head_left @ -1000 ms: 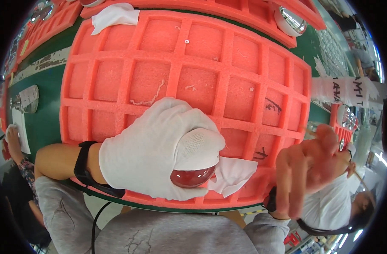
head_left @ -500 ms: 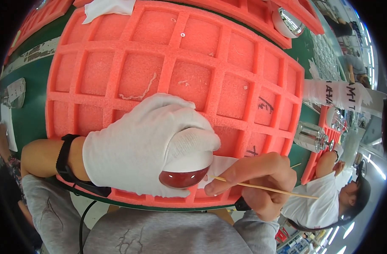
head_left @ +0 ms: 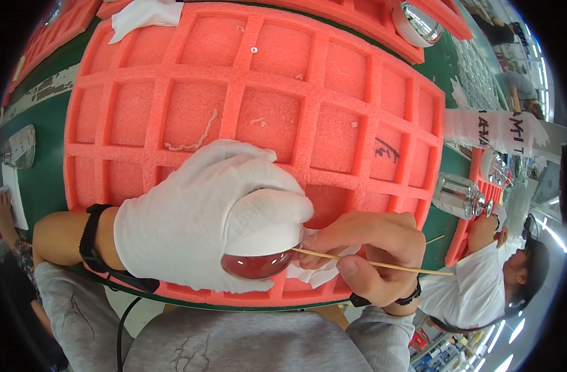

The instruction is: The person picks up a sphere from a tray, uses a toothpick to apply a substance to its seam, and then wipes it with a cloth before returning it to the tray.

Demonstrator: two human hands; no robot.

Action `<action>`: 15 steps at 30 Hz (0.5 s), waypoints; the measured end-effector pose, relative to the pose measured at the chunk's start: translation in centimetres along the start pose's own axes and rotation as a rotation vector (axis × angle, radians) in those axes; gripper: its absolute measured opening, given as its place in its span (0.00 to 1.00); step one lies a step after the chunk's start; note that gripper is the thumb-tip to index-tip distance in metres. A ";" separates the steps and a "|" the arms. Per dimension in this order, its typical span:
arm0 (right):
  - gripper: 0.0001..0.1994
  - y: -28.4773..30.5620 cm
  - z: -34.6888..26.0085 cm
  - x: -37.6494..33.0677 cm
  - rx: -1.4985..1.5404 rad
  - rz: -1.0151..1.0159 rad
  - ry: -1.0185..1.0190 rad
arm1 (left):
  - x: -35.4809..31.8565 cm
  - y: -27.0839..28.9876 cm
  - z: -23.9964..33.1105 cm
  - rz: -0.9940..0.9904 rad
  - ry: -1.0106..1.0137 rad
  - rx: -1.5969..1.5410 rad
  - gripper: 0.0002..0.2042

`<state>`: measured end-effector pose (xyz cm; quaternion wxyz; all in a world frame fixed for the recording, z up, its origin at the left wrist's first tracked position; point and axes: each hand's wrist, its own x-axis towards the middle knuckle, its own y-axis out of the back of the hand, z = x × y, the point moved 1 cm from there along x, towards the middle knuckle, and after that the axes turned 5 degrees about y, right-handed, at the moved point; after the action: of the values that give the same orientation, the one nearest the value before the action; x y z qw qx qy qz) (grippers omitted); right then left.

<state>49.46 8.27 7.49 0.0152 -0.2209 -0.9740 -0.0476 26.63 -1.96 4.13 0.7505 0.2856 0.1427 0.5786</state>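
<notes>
Hands on red glass piece, stick at its rim

Left hand [head_left: 203,217] in white cotton glove, fingers curled tight around a small red glossy glass piece [head_left: 256,265], only its lower curve shows under the glove. Piece sits at the near edge of the orange foam tray [head_left: 258,80], over the bottom row of cells, approx. centre of view. Black wristband [head_left: 88,232] on the left wrist w/ a thin black cable [head_left: 119,335] running down from it.

Right hand [head_left: 370,248] bare, closed in a pinch on a thin wooden stick [head_left: 382,265]. Stick lies nearly level; left tip meets the red piece's right side, other end pokes out past the hand to the right. White tissue [head_left: 320,273] bunched under the right fingers, touching the piece. Dark band on the right wrist.

Tray is a grid of square pockets, most bare w/ bits of white lint; black scribble on one cell at right. Tray rests on a green bench [head_left: 41,180]. White cloth [head_left: 144,12] at the tray's far-left corner. Shiny metal cylinder [head_left: 458,195] just beyond the tray's right edge. Another person in white shirt [head_left: 463,291] at lower right.
</notes>
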 end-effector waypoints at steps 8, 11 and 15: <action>0.11 -0.1 0.4 0.2 -0.233 -0.126 0.215 | -0.5 -1.1 -0.4 0.087 0.027 -0.214 0.34; 0.11 -0.4 0.5 0.2 -0.338 -0.105 0.298 | -0.5 -1.1 -0.2 0.081 0.069 -0.267 0.33; 0.10 -0.6 0.8 0.7 -0.340 -0.123 0.324 | -0.6 -0.6 -0.4 0.040 0.101 -0.276 0.33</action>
<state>48.56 8.10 6.71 0.1310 -0.1502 -0.9485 -0.2463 26.71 -2.48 3.40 0.7628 0.1529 0.0935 0.6213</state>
